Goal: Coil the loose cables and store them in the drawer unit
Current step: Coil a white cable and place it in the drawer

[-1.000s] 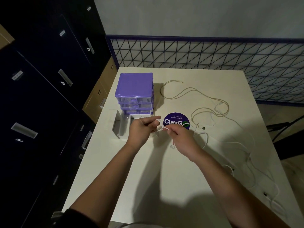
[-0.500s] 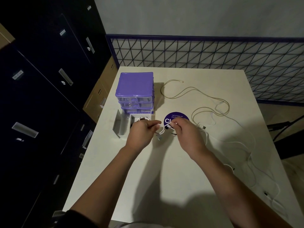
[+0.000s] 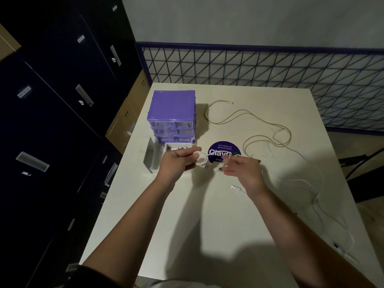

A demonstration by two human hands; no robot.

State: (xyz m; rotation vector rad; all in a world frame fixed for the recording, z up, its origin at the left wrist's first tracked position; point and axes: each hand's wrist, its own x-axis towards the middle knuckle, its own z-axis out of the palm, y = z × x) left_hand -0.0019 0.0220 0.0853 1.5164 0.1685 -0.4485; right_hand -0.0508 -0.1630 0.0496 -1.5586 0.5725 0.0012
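Observation:
A purple drawer unit (image 3: 172, 113) with clear drawers stands at the table's back left. Its bottom drawer (image 3: 160, 156) is pulled out in front of it. My left hand (image 3: 176, 165) grips a small coil of white cable (image 3: 200, 160) just right of that drawer. My right hand (image 3: 241, 169) pinches the same cable's free strand beside the coil; it is blurred. A white USB plug (image 3: 234, 187) lies on the table below my right hand. A tan cable (image 3: 245, 117) lies loose behind, and further white cable (image 3: 318, 196) trails along the right side.
A round purple sticker (image 3: 224, 151) lies on the white table (image 3: 207, 215) behind my hands. Dark filing cabinets (image 3: 52, 121) stand to the left, cardboard boxes (image 3: 128, 113) beside the table, and a wire mesh fence (image 3: 270, 75) runs behind it.
My right hand has swung from just behind the coil out to the right and nearer me, drawing the strand around. The USB plug now shows on the table. My left hand stays put.

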